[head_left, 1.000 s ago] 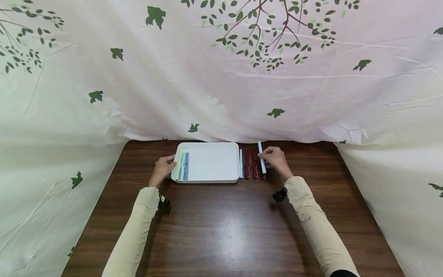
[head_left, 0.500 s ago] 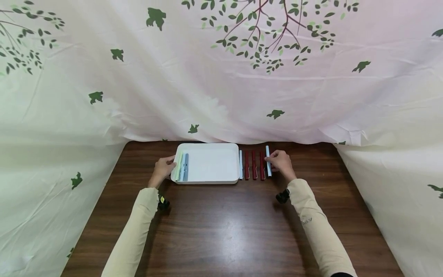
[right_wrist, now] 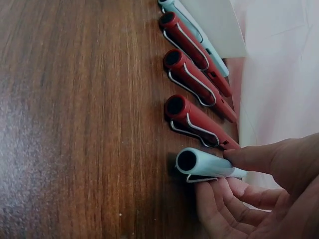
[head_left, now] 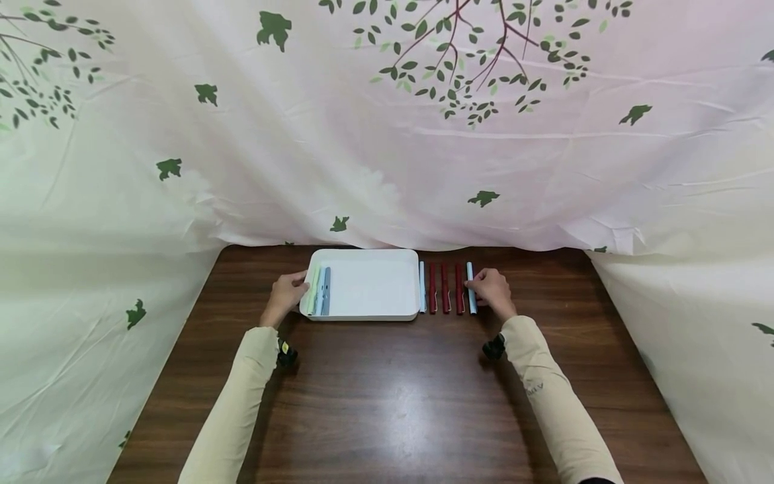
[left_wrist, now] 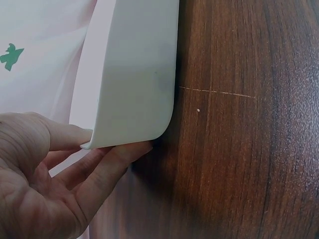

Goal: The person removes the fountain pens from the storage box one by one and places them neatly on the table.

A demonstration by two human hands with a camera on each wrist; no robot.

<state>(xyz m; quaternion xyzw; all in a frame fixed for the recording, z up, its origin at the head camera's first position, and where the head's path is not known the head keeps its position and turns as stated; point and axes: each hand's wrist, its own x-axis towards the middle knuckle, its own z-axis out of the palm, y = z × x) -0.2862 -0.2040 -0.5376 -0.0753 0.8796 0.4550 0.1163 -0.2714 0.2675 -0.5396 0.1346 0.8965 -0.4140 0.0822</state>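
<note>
My right hand [head_left: 492, 290] pinches a pale blue pen [right_wrist: 209, 164] between thumb and fingers, close over the table at the right end of a row of pens. Just left of it lie three dark red pens [head_left: 446, 289] with wire clips, side by side. Another pale blue pen [head_left: 422, 288] lies against the right side of the white tray [head_left: 375, 317]. My left hand [head_left: 287, 296] grips the tray's left end, thumb on the rim [left_wrist: 85, 145] and fingers beneath its wall. Inside the tray at the left rest a light green pen [head_left: 312, 292], a light blue pen [head_left: 320, 296] and a grey-blue pen [head_left: 326, 292].
The brown wooden table [head_left: 387, 403] extends toward the person. A pale cloth [head_left: 387, 134] with printed leaves and birds hangs behind the tray and along both sides. A small black camera [head_left: 494, 347] sits on the right wrist, another [head_left: 287, 353] on the left.
My right hand has carried the pale blue pen rightward past the last red pen and lowered it beside the row, straightening it from a tilt. My left hand stays on the tray.
</note>
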